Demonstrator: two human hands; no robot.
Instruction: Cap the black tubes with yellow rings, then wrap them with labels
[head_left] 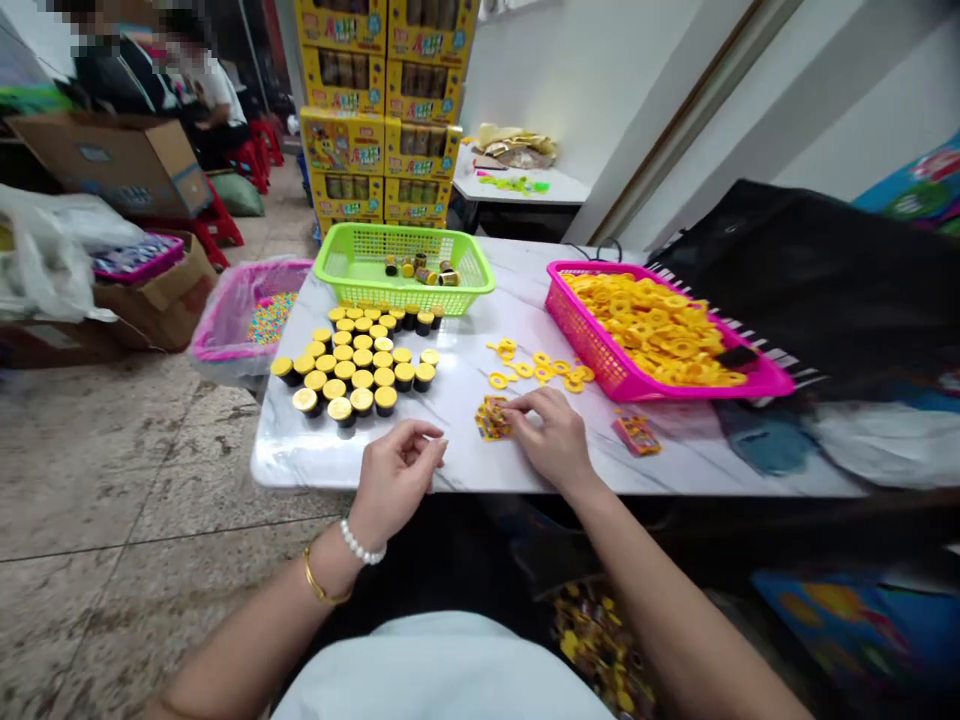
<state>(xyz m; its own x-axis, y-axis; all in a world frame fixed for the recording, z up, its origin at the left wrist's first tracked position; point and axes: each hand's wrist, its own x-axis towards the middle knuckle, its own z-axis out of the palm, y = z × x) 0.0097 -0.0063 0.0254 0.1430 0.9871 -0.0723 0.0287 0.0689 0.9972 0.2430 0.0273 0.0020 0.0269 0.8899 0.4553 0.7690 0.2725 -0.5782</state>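
My right hand (551, 435) bends over a small pile of printed yellow labels (491, 418), with its thumb and index fingertips closed at the pile's right edge. Loosely curled, my left hand (397, 470) hovers at the table's front edge, its thumb and index tips close together; anything between them is hidden. Left of the pile, several small dark tubs with yellow lids (362, 358) stand upright in rows. Beyond the pile lie several loose yellow plastic rings (541, 372). A second bundle of labels (637, 434) lies to the right of my right hand.
A green basket (405, 240) with a few small tubes stands at the back. At right, a pink basket (600, 355) is heaped with yellow rings. A pink lined bin (217, 320) holds coloured beads. Yellow boxes (345, 145) are stacked behind; two people sit far left.
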